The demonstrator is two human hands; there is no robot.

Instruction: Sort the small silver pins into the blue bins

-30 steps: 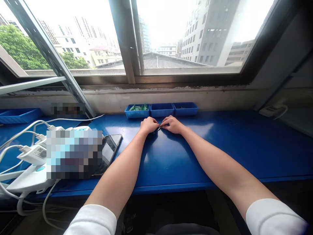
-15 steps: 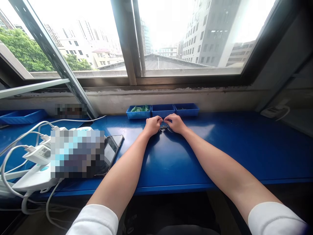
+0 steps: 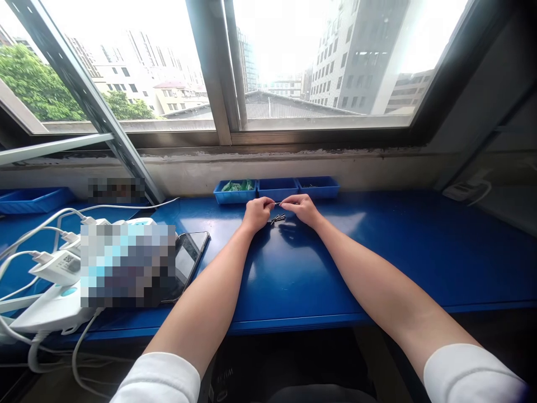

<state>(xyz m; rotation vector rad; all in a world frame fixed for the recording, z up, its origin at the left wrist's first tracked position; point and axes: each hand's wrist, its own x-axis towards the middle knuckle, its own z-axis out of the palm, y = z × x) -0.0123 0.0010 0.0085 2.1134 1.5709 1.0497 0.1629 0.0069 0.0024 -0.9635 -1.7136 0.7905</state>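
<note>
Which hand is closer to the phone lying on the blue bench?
The left hand is nearer; it sits beyond the phone and to its right. The right hand is farther off, past the left hand on the same side.

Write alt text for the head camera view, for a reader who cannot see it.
The bare left hand and right hand seem to hold a tiny metal pin between their fingertips over a glossy blue bench. More small metal pins lie between the hands, and three blue plastic trays stand beyond.
</note>
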